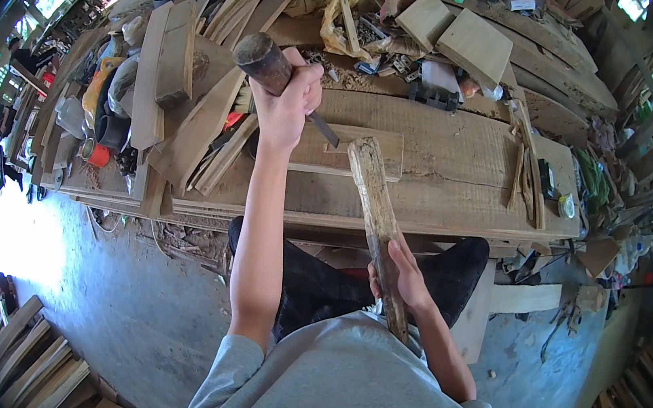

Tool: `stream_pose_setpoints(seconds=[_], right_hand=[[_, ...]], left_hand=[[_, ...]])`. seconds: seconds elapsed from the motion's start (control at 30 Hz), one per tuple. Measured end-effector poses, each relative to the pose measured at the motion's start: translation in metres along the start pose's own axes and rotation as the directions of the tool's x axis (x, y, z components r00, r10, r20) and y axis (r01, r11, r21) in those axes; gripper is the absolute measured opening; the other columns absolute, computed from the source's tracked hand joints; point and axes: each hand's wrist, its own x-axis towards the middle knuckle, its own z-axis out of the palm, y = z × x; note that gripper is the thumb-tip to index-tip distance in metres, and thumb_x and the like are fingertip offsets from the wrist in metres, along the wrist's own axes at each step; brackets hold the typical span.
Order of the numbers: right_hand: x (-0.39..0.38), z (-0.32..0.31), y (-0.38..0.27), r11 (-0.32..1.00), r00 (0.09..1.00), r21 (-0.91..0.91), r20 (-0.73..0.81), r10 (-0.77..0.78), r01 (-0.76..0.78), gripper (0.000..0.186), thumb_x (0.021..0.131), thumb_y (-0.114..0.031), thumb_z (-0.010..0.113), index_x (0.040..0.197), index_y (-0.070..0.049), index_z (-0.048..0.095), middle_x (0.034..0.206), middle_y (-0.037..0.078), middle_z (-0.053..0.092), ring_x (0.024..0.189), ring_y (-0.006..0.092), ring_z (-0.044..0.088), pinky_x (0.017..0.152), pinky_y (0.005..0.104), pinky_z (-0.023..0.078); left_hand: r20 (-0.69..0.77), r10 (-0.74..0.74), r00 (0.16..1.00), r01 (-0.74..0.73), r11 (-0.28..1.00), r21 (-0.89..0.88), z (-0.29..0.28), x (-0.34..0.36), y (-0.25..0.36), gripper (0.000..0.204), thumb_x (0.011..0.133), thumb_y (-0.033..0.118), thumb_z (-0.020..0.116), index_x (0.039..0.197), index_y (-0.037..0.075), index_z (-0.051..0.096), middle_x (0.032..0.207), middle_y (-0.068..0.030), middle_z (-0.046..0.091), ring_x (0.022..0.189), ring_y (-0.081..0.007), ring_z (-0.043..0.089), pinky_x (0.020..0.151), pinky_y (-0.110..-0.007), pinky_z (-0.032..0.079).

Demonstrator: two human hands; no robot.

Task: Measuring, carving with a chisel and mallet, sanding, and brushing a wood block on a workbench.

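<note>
My left hand [289,100] grips a chisel with a dark round wooden handle [260,64], raised over the bench, its flat metal blade slanting down to the right. Beneath the blade lies a pale board [380,166] with a narrow rectangular marking or cut on it. My right hand [401,274] is closed round a long, rough wooden stick [374,194], held slanting from my lap up toward the board, its far end just right of the blade tip.
The thick plank bench [464,147] carries loose boards [148,92], two pale blocks [473,42], bags and metal bits along the back and sides. An orange container [100,156] sits at the left. Wood offcuts [38,360] are piled on the floor.
</note>
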Motion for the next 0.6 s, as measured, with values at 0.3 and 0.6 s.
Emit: stream_pose_setpoints(seconds=[0.3, 0.6], right_hand=[[0.000, 0.000, 0.003, 1.000, 1.000, -0.010, -0.001, -0.029, 0.029, 0.070, 0.116, -0.042, 0.047, 0.174, -0.026, 0.011, 0.088, 0.010, 0.059, 0.065, 0.0176, 0.061, 0.052, 0.0342, 0.056], [0.001, 0.002, 0.000, 0.999, 0.999, -0.037, 0.002, -0.039, 0.039, 0.070, 0.117, -0.041, 0.045, 0.175, -0.026, 0.008, 0.086, 0.010, 0.060, 0.062, 0.0175, 0.061, 0.051, 0.0337, 0.056]], left_hand=[[-0.009, -0.053, 0.999, 0.054, 0.998, 0.025, 0.008, -0.001, -0.007, 0.029, 0.093, -0.007, 0.067, 0.075, 0.007, 0.049, 0.060, 0.0023, 0.046, 0.047, -0.0060, 0.041, 0.044, -0.026, 0.028], [0.010, -0.087, 0.996, 0.086, 0.992, 0.094, 0.003, 0.005, -0.007, 0.025, 0.094, -0.006, 0.068, 0.077, 0.006, 0.053, 0.062, 0.0032, 0.048, 0.050, -0.0044, 0.040, 0.047, -0.025, 0.028]])
